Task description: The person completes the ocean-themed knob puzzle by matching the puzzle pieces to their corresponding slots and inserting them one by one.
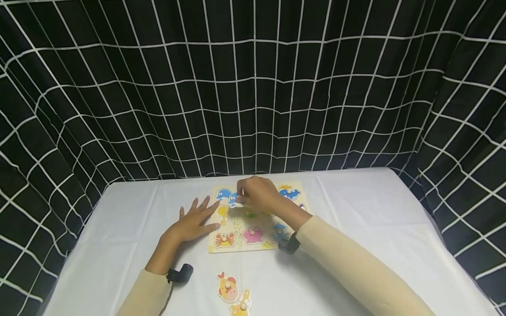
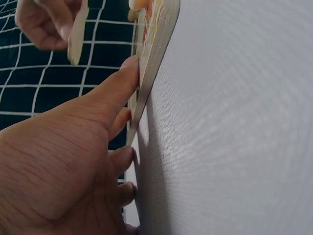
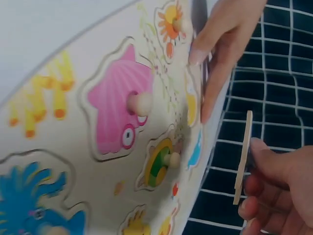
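My right hand [image 1: 258, 193] pinches a blue puzzle piece [image 1: 233, 199] over the upper left of a wooden peg puzzle board [image 1: 254, 247]. In the right wrist view the piece [image 3: 243, 156] is edge-on, held apart from the board. With fingers spread, my left hand [image 1: 191, 226] rests at the board's left side. Its thumb [image 2: 129, 63] touches the board's edge in the left wrist view. Knobbed pieces sit in the board, among them an orange crab [image 1: 224, 239] and a pink sea creature [image 1: 253, 235]. To the left, a yellow shape [image 1: 223, 212] lies near my left fingers.
Nearer to me, an orange-and-pink fish piece [image 1: 227, 287] and a yellow seahorse-like piece [image 1: 242, 305] lie on the white tablecloth [image 1: 356, 228]. Behind the table hangs a black curtain [image 1: 265, 96] with a white grid. A small black camera [image 1: 181, 273] is strapped to my left wrist.
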A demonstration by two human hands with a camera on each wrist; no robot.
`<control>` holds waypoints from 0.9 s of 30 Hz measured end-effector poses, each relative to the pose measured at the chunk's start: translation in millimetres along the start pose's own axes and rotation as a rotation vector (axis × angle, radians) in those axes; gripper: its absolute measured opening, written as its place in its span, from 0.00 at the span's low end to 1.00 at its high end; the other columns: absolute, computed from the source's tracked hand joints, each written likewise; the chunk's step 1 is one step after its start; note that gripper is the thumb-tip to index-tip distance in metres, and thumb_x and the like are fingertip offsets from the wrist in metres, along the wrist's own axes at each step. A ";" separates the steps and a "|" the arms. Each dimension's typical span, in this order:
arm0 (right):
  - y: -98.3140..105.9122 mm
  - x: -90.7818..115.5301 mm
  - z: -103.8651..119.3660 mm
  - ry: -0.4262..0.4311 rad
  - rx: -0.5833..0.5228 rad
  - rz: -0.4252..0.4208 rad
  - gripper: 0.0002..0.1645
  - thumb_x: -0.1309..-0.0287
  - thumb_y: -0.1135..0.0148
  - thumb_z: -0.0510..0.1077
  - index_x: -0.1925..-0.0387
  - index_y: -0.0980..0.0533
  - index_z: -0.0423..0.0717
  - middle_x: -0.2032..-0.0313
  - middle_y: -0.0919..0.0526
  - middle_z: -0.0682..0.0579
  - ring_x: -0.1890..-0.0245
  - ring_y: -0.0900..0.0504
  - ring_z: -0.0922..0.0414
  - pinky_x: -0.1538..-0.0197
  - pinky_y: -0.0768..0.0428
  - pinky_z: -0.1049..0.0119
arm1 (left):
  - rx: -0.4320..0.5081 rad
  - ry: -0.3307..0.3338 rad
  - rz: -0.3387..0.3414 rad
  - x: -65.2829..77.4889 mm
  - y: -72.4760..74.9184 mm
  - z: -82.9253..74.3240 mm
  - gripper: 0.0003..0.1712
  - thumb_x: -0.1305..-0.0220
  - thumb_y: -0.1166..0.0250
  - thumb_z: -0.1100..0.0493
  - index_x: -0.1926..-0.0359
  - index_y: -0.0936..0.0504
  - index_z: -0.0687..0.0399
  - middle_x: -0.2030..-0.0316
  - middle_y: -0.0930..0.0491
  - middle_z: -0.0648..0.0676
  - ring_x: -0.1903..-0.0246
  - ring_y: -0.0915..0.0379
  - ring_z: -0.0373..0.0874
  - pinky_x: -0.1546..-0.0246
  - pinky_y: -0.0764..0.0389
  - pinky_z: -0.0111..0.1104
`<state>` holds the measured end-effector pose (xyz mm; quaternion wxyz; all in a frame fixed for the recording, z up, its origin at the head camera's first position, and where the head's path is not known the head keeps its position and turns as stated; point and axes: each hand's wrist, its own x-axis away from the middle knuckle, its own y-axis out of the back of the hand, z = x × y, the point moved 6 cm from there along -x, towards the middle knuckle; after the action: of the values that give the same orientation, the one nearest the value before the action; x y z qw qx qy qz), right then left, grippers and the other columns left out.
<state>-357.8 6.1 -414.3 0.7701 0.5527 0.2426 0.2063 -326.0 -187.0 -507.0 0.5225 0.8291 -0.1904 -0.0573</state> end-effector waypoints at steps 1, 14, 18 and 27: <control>-1.1 -3.1 -0.2 -0.006 0.000 0.000 0.08 0.38 0.28 0.50 0.64 0.16 0.52 0.75 0.18 0.62 0.75 0.24 0.63 0.68 0.24 0.67 | 0.002 -0.003 0.002 -0.2 0.3 -0.6 0.44 0.30 0.41 0.35 0.21 0.42 0.44 0.21 0.54 0.63 0.23 0.68 0.70 0.33 0.69 0.73; -25.3 -39.8 -9.1 -0.108 0.017 -0.012 0.10 0.39 0.28 0.51 0.65 0.16 0.50 0.67 0.14 0.56 0.69 0.19 0.59 0.63 0.19 0.62 | -0.001 0.004 0.010 -1.8 4.1 1.9 0.44 0.30 0.41 0.34 0.20 0.42 0.43 0.20 0.54 0.61 0.23 0.69 0.68 0.33 0.70 0.73; -30.9 -50.2 -13.3 -0.137 0.020 -0.011 0.11 0.39 0.27 0.51 0.64 0.16 0.49 0.68 0.14 0.54 0.70 0.18 0.58 0.65 0.18 0.62 | 0.020 0.013 0.013 -1.5 2.4 2.1 0.44 0.31 0.40 0.34 0.21 0.42 0.42 0.20 0.54 0.60 0.22 0.70 0.67 0.33 0.71 0.72; -50.3 -66.7 -19.8 -0.166 0.016 0.005 0.11 0.40 0.27 0.52 0.65 0.16 0.49 0.64 0.13 0.54 0.66 0.17 0.57 0.59 0.18 0.60 | 0.038 0.021 0.002 -1.0 1.1 2.4 0.45 0.32 0.39 0.35 0.21 0.41 0.44 0.20 0.53 0.60 0.22 0.70 0.66 0.33 0.71 0.72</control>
<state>-420.4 -33.4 -457.8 0.7825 0.5748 0.1783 0.1598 -327.9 -189.1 -507.2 0.5086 0.8393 -0.1869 -0.0446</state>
